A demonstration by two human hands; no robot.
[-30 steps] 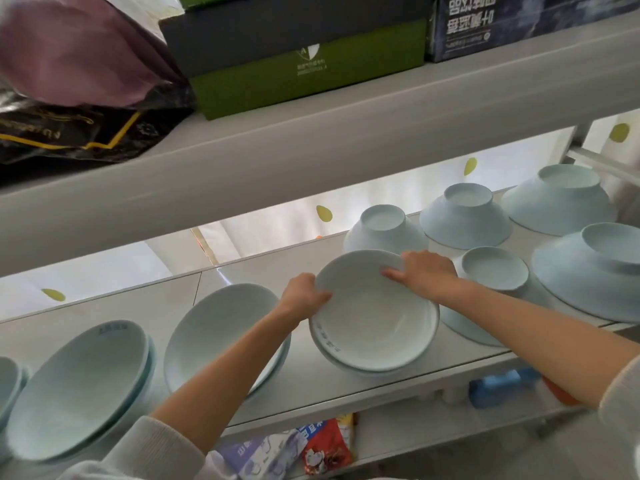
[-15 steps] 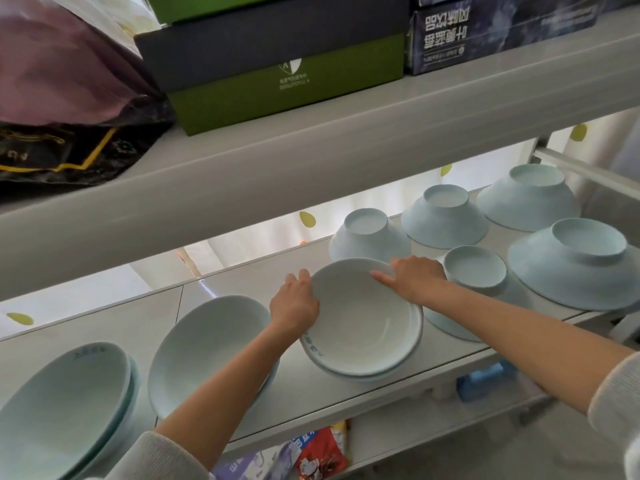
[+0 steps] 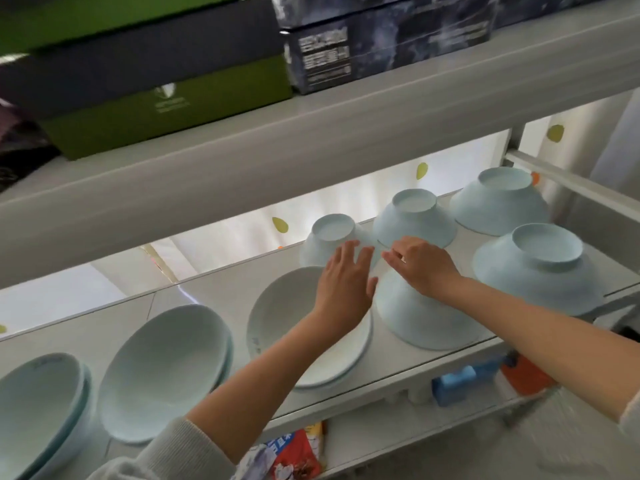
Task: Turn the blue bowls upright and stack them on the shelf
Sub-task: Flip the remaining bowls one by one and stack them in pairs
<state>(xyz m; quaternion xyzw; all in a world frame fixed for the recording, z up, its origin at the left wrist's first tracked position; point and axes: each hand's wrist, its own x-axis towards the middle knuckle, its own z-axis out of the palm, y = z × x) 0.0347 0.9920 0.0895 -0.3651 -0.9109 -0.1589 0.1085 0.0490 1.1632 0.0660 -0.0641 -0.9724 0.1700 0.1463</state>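
Note:
Pale blue bowls line the white shelf (image 3: 398, 372). Upright ones stand in stacks at the far left (image 3: 38, 407), left of centre (image 3: 162, 368) and in the middle (image 3: 284, 327). Several bowls lie upside down to the right: one at the front (image 3: 419, 320), one behind it (image 3: 329, 237), one at the back centre (image 3: 415, 220), one at the back right (image 3: 498, 202) and a wide one at the right (image 3: 540, 268). My left hand (image 3: 343, 285) is open, fingers spread beside the front upside-down bowl. My right hand (image 3: 422, 265) rests on that bowl's top, fingers apart.
A thick upper shelf (image 3: 311, 150) overhangs the bowls, carrying green and dark boxes (image 3: 156, 81) and a dark printed box (image 3: 381, 46). Below the bowl shelf sit a blue container (image 3: 457, 379), an orange item (image 3: 523, 375) and a colourful packet (image 3: 294, 455).
Both hands let go of the upright middle bowl and moved right and back to the front upside-down bowl. The view shifted right.

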